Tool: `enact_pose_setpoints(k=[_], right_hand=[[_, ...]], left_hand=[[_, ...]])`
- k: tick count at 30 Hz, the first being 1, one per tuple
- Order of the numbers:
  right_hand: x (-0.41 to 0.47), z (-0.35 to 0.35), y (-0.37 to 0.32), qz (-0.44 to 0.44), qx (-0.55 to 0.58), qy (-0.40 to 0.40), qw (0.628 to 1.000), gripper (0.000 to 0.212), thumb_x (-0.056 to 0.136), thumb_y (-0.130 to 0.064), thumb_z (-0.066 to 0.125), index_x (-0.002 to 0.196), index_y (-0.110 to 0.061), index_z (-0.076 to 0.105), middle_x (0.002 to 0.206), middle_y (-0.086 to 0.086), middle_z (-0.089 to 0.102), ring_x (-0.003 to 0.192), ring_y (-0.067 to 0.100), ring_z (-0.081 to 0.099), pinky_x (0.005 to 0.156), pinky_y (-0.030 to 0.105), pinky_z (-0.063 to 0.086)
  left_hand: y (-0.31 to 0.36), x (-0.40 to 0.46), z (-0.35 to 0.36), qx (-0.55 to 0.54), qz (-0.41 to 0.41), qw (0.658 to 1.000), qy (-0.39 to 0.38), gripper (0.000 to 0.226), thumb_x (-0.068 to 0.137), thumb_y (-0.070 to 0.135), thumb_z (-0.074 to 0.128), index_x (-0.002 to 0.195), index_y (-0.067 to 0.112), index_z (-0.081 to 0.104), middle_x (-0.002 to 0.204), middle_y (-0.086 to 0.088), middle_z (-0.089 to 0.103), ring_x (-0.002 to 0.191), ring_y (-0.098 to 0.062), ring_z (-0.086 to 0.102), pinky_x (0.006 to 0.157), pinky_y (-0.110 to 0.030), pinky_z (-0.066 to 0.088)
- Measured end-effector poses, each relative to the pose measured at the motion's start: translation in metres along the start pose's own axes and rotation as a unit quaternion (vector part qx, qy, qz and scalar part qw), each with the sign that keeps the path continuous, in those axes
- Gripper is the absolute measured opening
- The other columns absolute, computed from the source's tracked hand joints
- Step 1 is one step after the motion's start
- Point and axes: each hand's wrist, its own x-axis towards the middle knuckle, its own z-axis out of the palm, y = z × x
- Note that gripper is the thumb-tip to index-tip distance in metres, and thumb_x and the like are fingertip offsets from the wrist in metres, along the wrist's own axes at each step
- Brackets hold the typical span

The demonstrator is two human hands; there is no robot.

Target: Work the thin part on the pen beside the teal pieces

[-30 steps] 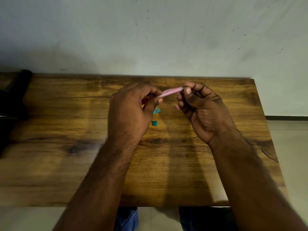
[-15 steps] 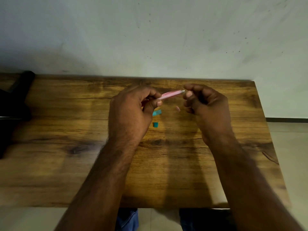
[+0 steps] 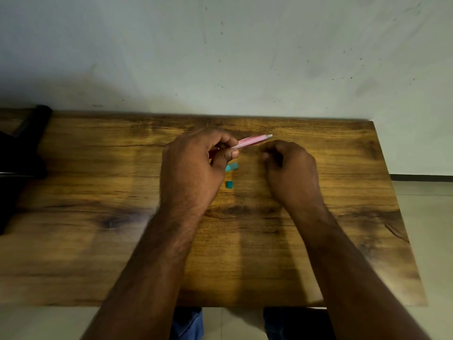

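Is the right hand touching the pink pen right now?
Apart. In the head view the right hand sits curled below the pink pen, and a strip of table shows between its knuckles and the pen's tip.

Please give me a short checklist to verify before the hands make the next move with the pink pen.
1. Left hand grips the pink pen firmly: ok.
2. Pen tip end is free and visible: ok, it sticks out toward the right.
3. Right hand holds something in its curled fingers: cannot tell, the inside is hidden.
4. Larger teal piece and smaller teal piece lie loose on the wooden table, between the hands: ok.
5. Right hand touches the pen: not ok, a small gap shows.
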Motion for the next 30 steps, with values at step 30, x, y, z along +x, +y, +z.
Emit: enact_pose_setpoints(k=[30], right_hand=[[0.007, -0.016, 0.002, 0.107, 0.521, -0.042, 0.846, 0.014, 0.094, 0.000, 0.068, 0.105, -0.007, 0.074, 0.091, 0.004, 0.076, 0.085, 0.016, 0.071, 0.076, 0.026, 0.059]], left_hand=[[-0.001, 0.001, 0.001, 0.013, -0.001, 1.000, -0.003, 0.017, 0.086, 0.023, 0.082, 0.102, 0.028, 0.079, 0.093, 0.017, 0.071, 0.087, 0.007, 0.063, 0.068, -0.013, 0.046]])
